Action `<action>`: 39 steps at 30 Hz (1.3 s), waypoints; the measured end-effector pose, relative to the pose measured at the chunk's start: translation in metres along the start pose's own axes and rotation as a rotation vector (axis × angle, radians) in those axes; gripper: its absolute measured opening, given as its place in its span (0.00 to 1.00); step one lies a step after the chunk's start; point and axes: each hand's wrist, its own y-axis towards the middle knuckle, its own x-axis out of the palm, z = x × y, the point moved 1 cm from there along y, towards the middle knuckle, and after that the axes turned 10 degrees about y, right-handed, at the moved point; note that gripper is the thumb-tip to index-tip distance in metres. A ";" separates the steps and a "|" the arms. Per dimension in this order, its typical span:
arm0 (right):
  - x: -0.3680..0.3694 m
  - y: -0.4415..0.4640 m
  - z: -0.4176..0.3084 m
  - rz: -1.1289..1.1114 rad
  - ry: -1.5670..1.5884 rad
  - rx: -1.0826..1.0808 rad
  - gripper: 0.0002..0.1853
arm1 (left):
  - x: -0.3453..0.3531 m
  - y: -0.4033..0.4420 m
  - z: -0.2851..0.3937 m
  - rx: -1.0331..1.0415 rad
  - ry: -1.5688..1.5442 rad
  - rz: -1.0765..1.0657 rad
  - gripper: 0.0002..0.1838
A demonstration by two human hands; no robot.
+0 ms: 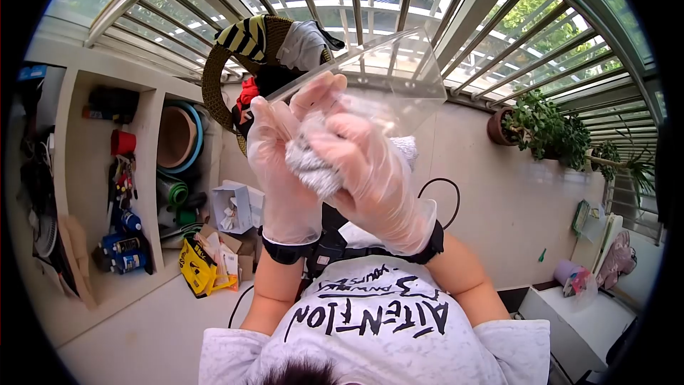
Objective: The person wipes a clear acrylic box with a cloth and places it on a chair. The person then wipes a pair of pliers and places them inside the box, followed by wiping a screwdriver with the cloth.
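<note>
The clear, flat-sided piece [402,64] is raised in front of the chest, tilted, with the barred window [406,0] behind it and a woven basket [214,89] beyond its near end. The left hand [278,164], in a thin see-through glove, is closed around that near end; exactly how the fingers and thumb sit on the edge cannot be told. The right hand [370,171], gloved likewise, is curled around a bunched grey-white cloth [313,167], close against the piece beside the left hand; blur hides how much of the cloth touches the surface. For good handling here, the left grip is best kept firm but light, near an edge, since a thin wall like this would probably flex or crack under a hard squeeze. The cloth works best as a flat, even pad between the right fingertips and the surface, pressed gently, clear of the corners where it could snag. Loose glove film is best kept from bunching under it.
</note>
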 end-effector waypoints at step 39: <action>-0.048 -0.001 0.006 -0.272 0.051 -0.180 0.15 | 0.009 0.002 -0.004 0.113 0.056 -0.142 0.26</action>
